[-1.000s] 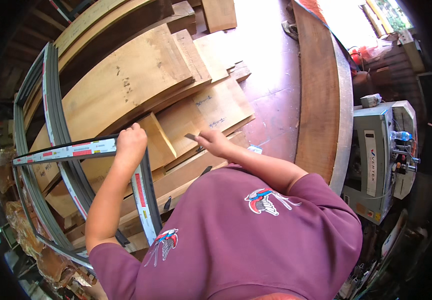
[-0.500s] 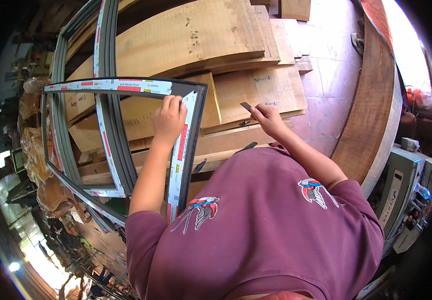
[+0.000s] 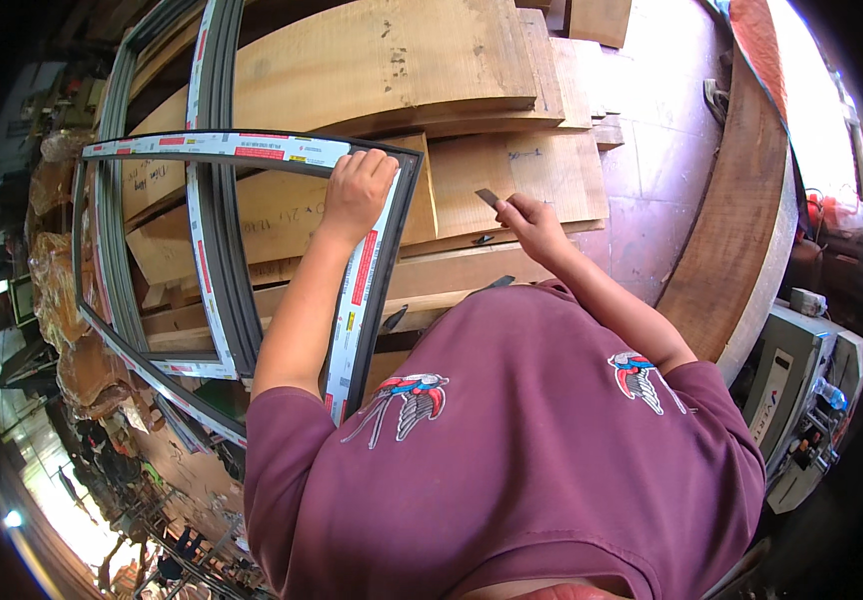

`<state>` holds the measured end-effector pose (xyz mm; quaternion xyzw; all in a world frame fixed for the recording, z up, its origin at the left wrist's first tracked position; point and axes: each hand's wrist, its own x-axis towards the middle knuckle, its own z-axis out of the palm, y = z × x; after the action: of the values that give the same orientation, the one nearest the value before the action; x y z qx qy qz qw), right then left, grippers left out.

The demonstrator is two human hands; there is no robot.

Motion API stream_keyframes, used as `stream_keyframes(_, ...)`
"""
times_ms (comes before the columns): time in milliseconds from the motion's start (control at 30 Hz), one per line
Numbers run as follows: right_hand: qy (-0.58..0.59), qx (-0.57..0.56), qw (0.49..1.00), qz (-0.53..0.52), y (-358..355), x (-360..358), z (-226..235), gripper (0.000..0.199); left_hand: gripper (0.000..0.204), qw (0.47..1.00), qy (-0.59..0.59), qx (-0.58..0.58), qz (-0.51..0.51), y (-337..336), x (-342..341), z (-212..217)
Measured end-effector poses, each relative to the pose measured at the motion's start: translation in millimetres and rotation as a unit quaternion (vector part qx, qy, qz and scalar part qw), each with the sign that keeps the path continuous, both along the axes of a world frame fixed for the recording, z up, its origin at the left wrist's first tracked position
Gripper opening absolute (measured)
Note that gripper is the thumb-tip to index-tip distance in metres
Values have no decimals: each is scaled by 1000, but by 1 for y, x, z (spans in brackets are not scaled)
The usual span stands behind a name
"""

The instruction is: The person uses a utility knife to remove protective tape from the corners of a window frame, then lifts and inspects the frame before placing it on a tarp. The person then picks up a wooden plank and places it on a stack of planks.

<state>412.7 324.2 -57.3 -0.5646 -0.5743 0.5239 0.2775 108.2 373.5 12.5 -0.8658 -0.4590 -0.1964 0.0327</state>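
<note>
My left hand (image 3: pixel 360 192) has its fingers curled over the near right corner of a dark window frame (image 3: pixel 414 172). White protective film (image 3: pixel 252 148) with red and yellow patches covers much of the frame's face; by the corner the dark surface is bare. Whether the fingers also pinch film there is hidden. My right hand (image 3: pixel 534 228), apart from the frame on its right, pinches a small flat dark strip (image 3: pixel 488 198) between thumb and fingers. The strip's tip points up and left.
Thick wooden planks (image 3: pixel 382 70) lie stacked beneath and beyond the frame. A second grey frame (image 3: pixel 214 230) lies under the first. Small dark pieces (image 3: pixel 395 318) rest on the near wood. To the right stand a long curved slab (image 3: pixel 742 220) and a grey machine (image 3: pixel 792 380).
My left hand has shifted slightly up and right, with the frame's corner moving the same way in view. The strip in my right hand has turned a little and moved slightly left and up.
</note>
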Motion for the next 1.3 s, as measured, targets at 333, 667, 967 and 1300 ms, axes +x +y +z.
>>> stream_keyframes(333,7,-45,999,-2,-4,10,2,34,9,990,-123,-15,66,-58,-19,-26)
stream_keyframes(667,31,-34,999,7,-4,-2,12,40,21,965,-171,-1,198,-75,-6,-19)
stream_keyframes(967,32,-44,998,43,-2,-10,8,42,33,930,-58,-168,323,-59,22,-1)
stream_keyframes(1300,119,-169,974,91,20,-50,41,36,22,927,-120,-185,304,-78,16,-2)
